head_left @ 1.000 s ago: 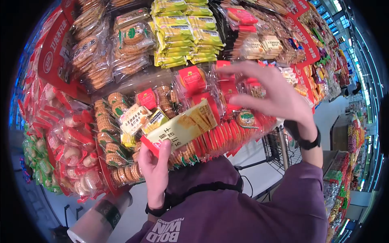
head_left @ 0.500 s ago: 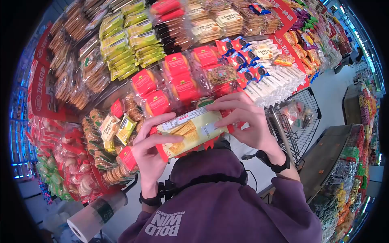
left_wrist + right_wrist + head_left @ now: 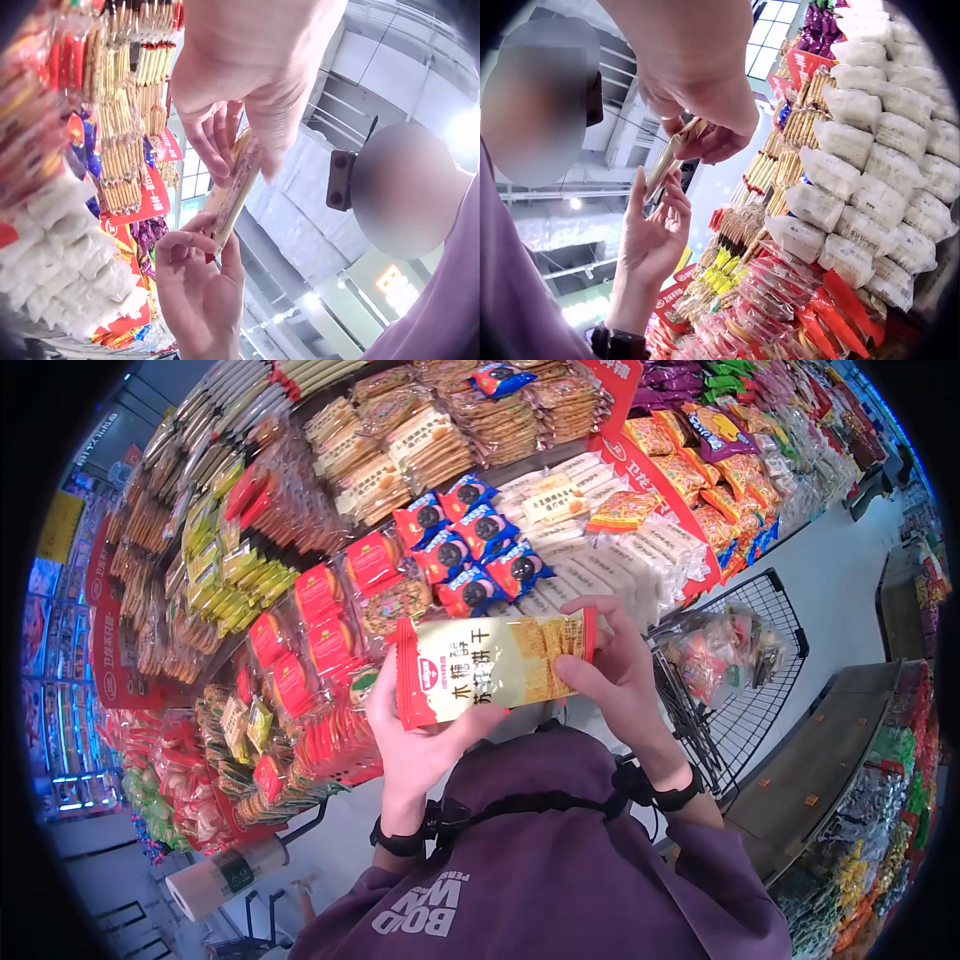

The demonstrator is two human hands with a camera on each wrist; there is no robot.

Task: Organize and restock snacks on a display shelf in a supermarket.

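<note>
Head view: your L hand (image 3: 412,748) grips one end of the biscuit pkt (image 3: 495,665), thumb along its near edge; your R hand (image 3: 625,692) pinches the other, thumb over the printed biscuits. Both wrist views show the pkt edge-on btwn your hands, in the air, clear of the display (image 3: 665,500).

Main risk, I'd judge: your R thumb presses too hard & cracks what's inside, b/c biscuits prob. don't like a point load. Tugging the ends apart could split a seal. If one hand lets go early, the slick wrapper could swing & slip, b/c the other has just one end.

A drop might hit the white pkts (image 3: 585,580) past your hands & shift their rows, or end up on the floor (image 3: 840,600). Farther out, reaching carelessly could knock the blue pkts (image 3: 485,532) or red pkts (image 3: 328,645). The cart (image 3: 787,612) w/ bagged goods (image 3: 728,652) stands to your R; bumping it could jolt your hold.
</note>
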